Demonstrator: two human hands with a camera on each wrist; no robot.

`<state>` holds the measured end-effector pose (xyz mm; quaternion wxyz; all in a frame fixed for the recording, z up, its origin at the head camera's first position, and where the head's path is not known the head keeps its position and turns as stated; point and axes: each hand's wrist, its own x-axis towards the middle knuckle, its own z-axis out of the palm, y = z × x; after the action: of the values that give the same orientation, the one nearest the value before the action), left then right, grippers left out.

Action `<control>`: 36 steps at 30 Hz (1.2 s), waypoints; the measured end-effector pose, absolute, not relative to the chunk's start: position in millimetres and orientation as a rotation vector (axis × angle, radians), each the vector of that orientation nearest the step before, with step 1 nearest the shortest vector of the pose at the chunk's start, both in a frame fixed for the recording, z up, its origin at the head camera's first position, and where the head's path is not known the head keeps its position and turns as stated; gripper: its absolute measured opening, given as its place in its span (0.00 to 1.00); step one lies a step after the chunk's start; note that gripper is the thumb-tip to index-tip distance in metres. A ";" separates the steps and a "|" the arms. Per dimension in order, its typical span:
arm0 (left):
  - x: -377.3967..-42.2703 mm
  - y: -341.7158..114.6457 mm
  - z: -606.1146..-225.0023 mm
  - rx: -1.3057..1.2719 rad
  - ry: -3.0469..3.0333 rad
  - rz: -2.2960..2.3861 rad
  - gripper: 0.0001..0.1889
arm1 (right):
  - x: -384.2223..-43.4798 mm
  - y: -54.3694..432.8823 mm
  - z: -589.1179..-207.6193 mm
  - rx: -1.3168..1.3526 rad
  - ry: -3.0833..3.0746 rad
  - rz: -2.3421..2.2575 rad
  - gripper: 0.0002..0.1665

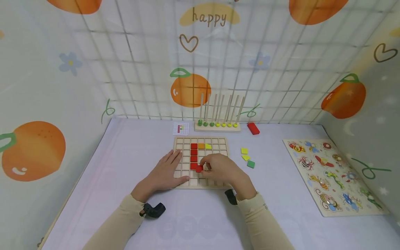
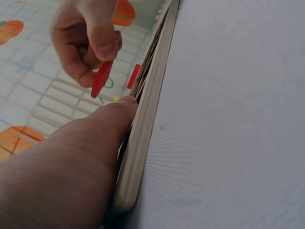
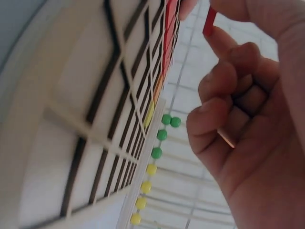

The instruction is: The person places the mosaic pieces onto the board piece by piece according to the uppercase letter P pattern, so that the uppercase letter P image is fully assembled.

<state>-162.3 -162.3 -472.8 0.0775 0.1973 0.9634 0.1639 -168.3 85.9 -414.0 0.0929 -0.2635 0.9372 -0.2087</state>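
A wooden grid board (image 1: 201, 187) lies in the middle of the table. Four-sided red tiles (image 1: 193, 152) fill a column of its cells, and an orange tile (image 1: 201, 146) and a yellow tile (image 1: 208, 146) sit in the top part. My right hand (image 1: 222, 169) pinches a red square tile (image 1: 199, 169) between thumb and finger, just above the board beside the lowest red tile. In the left wrist view that tile (image 2: 101, 79) hangs clear of the board. My left hand (image 1: 168, 171) rests on the board's left edge, fingers extended and thumb along the near side.
Behind the board stand a pattern card (image 1: 181, 128), a peg rack (image 1: 217, 128) with green and yellow beads, and a red block (image 1: 253, 128). Loose yellow tiles (image 1: 244, 151) and a green tile (image 1: 251, 164) lie to the right. An insect puzzle board (image 1: 334, 177) lies far right.
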 end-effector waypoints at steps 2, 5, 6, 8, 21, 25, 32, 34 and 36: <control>-161.6 -161.7 -471.8 0.595 2.887 0.494 0.54 | -167.9 80.8 -414.7 -0.796 2.785 -0.598 0.12; -160.2 -161.2 -469.4 0.601 2.887 0.503 0.54 | -167.1 74.8 -416.3 -0.798 2.778 -0.575 0.12; -160.1 -161.1 -468.9 0.601 2.886 0.509 0.54 | -167.0 73.3 -417.2 -0.801 2.779 -0.560 0.12; -160.0 -161.2 -468.5 0.600 2.887 0.495 0.54 | -166.7 71.0 -419.1 -0.801 2.776 -0.548 0.12; -159.8 -161.0 -467.6 0.605 2.881 0.495 0.54 | -168.2 67.1 -429.2 -0.919 2.800 -0.479 0.09; -159.6 -160.6 -467.0 0.604 2.883 0.493 0.53 | -167.8 66.4 -428.3 -0.913 2.803 -0.466 0.09; -160.0 -161.3 -468.0 0.602 2.888 0.491 0.53 | -167.8 64.3 -427.8 -0.898 2.800 -0.475 0.09; -160.2 -161.5 -468.6 0.602 2.888 0.491 0.54 | -167.6 63.7 -428.3 -0.908 2.809 -0.472 0.08; -160.4 -161.8 -469.2 0.602 2.889 0.490 0.54 | -166.9 63.0 -428.0 -0.920 2.813 -0.473 0.08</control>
<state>-160.4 -161.8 -469.2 0.0752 0.2007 0.9630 0.1635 -166.9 63.0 -428.0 0.0720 -0.3061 0.9361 -0.1574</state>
